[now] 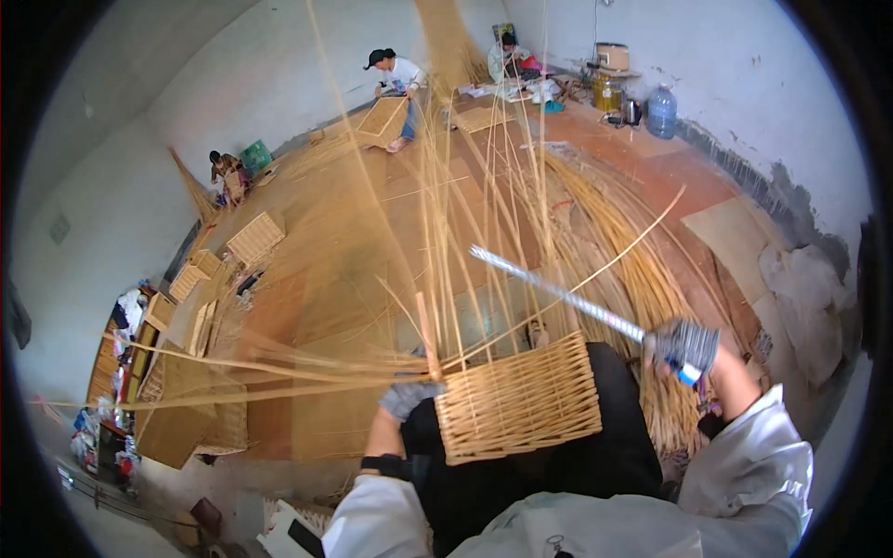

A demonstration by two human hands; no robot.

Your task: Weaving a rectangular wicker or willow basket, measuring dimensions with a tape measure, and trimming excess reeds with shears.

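A partly woven wicker basket (521, 400) rests across my lap, its woven side facing up. Long pale wicker rods stick up from its far edge and spread out to the left. My left hand (409, 400), in a grey glove, is closed at the basket's left corner, where the rods come together; its fingertips are partly hidden. Raised to the right of the basket, my gloved right hand (684, 349) grips a long silver, ribbed-looking metal rod (567, 298) with a blue end. The rod slants up to the left above the upright rods, apart from the weave.
A thick bundle of loose rods (623, 251) lies right of my legs. Finished baskets (256, 239) and wicker panels line the left side. A person (398, 74) holds a wicker tray ahead; others sit farther back. A water jug (661, 112) stands by the right wall.
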